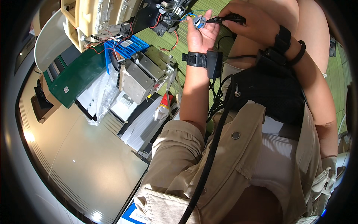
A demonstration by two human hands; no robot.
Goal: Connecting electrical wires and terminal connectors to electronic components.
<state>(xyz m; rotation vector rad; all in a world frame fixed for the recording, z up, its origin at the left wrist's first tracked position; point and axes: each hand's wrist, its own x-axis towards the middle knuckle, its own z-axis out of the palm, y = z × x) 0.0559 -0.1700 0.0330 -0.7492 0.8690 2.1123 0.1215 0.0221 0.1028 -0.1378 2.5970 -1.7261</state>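
My left hand [202,40] is turned palm up, its fingers closed around a small round grey part with a blue piece on it [199,23]. Thin blue, yellow and green wires [188,16] run from that part toward a dark mechanism [167,18] on the left. A slim black pointed tool [233,18], perhaps tweezers, is gripped in my right hand [257,23]. Its tip reaches the edge of the round part, between the fingers of my left hand; whether it touches is too small to tell.
To the left stand a cream plastic housing [87,22], a blue plastic tray [130,46] and a grey metal assembly [136,82]. A green box [78,76] lies beyond them. A glossy beige tabletop [85,160] fills the lower left. Black cables [220,93] hang beside my left forearm.
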